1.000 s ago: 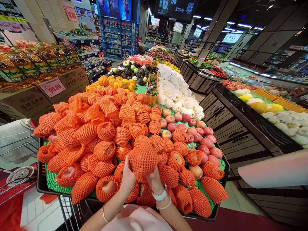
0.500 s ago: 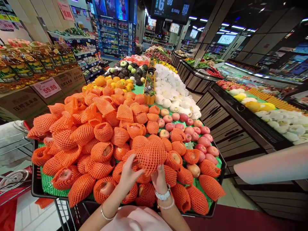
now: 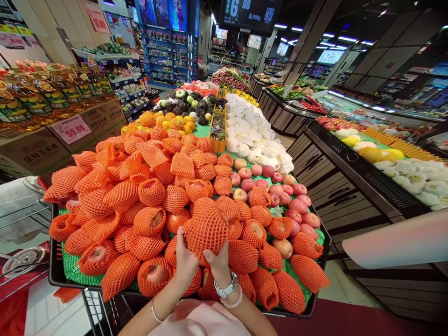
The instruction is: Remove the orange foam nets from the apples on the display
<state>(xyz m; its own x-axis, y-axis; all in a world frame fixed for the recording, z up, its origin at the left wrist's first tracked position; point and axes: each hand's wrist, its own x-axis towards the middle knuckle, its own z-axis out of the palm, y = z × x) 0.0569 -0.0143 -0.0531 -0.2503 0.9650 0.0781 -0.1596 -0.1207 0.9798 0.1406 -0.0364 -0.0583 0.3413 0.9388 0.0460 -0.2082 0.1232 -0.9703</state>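
Observation:
Between my two hands is an apple in an orange foam net [image 3: 206, 229], lifted over the front of the display; the net covers the side turned to me. My left hand [image 3: 186, 259] grips its left side, thumb on the near face. My right hand [image 3: 219, 258], with a white watch [image 3: 226, 285] on the wrist, closes on its lower right. The fingertips behind it are hidden. Around and beneath lie many more net-wrapped apples [image 3: 121, 193], and bare red apples [image 3: 294, 215] sit to the right.
The black display tray [image 3: 56, 261] has a green mat. White-netted fruit [image 3: 252, 126] lies behind, beside a small yellow fence [image 3: 217, 145]. Oil bottles [image 3: 52, 95] stand at left. A pale roll [image 3: 395, 240] juts in from the right, before another fruit stand [image 3: 350, 186].
Both hands and the netted apple have shifted left and slightly nearer. My left hand has moved from a looser, spread hold to a closer grip on the net.

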